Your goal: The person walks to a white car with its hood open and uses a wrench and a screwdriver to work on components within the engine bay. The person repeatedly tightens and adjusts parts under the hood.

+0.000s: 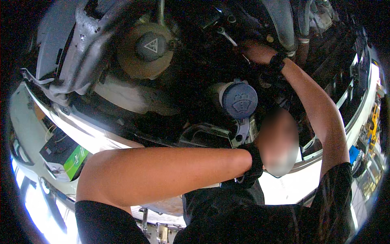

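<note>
My right hand [256, 52] reaches deep into the engine bay, a black band round its wrist. Its fingers, dim in the shadow, are closed on a wrench [228, 37] whose bright ring end points up and left. My left forearm crosses the lower part of the view to a black wristband. Past it, my left hand [279, 142] is smeared by a blur, so its fingers do not show. It is close to the blue washer-fluid cap [239, 99], below and right of it.
A coolant tank with a dark cap [151, 46] stands at the upper left. Thick hoses [281, 24] run at the upper right. The car's white front edge [73, 126] curves below. Outside it, a black and green box [63, 156] rests at the left.
</note>
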Available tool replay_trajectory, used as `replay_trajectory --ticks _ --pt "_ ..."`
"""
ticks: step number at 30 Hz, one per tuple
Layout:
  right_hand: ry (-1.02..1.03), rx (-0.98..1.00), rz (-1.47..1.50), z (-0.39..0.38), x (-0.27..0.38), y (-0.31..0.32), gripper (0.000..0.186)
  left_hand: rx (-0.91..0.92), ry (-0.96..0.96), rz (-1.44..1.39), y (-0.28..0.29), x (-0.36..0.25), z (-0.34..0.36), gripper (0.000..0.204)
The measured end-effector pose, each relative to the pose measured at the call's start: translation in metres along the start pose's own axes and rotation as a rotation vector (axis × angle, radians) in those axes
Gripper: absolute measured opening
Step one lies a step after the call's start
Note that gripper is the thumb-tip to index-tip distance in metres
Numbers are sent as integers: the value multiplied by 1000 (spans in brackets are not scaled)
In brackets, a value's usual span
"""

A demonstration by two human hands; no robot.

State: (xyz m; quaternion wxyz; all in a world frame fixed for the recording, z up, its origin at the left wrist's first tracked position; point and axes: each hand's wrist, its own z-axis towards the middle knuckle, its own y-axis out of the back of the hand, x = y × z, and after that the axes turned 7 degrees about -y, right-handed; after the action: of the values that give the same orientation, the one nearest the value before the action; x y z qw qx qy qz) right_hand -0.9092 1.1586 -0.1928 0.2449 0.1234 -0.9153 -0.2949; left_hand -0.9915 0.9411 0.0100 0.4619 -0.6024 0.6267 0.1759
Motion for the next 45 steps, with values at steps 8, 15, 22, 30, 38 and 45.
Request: replay_trajectory --ticks 8,15,22,30,38,45 --pt "147 -235 -67 -1 2 -12 39 35 30 24 2 -2 0 19" --pt "111 -110 -106 -2 14 3 39 -11 -25 5 0 0 0 18" --pt "78 -166 -159 1 -6 5 36 23 36 -24 3 -3 0 18" --pt "341 -75 235 18 -25 -11 37 23 27 -3 1 -5 1 18" --pt "513 -131 -336 54 -14 -28 35 18 -15 28 0 1 4 19" --pt "112 -35 -107 19 -1 -2 48 33 -24 52 6 -1 3 22"
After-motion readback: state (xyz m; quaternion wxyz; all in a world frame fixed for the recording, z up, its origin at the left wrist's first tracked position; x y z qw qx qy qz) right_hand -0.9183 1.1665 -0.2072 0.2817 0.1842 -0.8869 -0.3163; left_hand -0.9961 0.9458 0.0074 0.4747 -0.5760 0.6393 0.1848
